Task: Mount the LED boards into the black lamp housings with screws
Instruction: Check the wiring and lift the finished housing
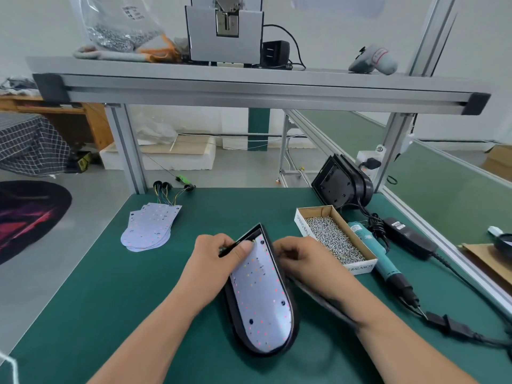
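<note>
Green mat (110, 300) — left hand (219, 254) grips housing (232, 317).

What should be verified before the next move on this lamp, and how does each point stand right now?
1. LED board lies inside the black lamp housing: ok.
2. Housing steadied: left hand at the top-left rim with its thumb on the board, right hand at the right rim: ok.
3. Board holes lined up with the housing's screw points: cannot tell.
4. Screws within reach: open box of screws right of the housing: ok.
5. Electric screwdriver in hand: not ok, it lies on the green mat beside the box.
6. Wires clear under the board: cannot tell.
</note>
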Available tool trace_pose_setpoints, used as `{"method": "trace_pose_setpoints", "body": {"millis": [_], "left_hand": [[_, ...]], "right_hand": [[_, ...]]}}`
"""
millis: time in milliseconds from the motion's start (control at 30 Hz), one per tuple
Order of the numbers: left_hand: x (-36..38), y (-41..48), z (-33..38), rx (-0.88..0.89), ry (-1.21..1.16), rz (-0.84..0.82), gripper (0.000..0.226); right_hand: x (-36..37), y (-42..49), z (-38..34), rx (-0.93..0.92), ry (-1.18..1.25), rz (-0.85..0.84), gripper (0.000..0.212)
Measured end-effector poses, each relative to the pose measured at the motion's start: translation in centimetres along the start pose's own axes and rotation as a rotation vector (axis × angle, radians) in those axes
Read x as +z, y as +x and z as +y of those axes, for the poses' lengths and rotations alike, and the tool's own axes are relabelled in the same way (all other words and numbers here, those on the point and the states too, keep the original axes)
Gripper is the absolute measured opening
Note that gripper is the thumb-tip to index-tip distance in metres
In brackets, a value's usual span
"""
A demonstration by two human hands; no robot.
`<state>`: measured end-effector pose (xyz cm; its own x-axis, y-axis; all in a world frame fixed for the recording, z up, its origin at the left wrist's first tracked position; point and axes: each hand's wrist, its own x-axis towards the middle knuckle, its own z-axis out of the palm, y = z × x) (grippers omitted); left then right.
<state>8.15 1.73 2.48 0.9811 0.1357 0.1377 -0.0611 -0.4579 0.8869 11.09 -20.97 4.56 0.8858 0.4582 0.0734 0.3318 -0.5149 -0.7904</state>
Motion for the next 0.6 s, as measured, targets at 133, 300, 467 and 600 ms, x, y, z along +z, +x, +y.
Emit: {"method": "trace_pose_setpoints", "body": {"millis": [133, 300, 467, 600], "left_hand": [[0.6, -0.4, -0.8, -0.019, 0.152, -0.004, 0.062], [0.8, -0.6, -0.8, -0.023, 0.276, 0.002, 0.054], [0.8, -0.6, -0.4, -0.048, 0.440, 0.071, 0.051], [0.1, -0.2, -1.0, -0.075, 0.463, 0.198, 0.051]], "right_hand": [[-0.2, -0.1, 0.8, -0.022, 0.022, 0.004, 0.023], [-0.1, -0.3, 0.7, -0.025, 0.162, 0.032, 0.036], [-0.1, -0.1, 0.5, 0.019, 0.172, 0.011, 0.026], [-2.0, -0.9, 1.0, 0.164, 0.442, -0.212, 0.066]]}}
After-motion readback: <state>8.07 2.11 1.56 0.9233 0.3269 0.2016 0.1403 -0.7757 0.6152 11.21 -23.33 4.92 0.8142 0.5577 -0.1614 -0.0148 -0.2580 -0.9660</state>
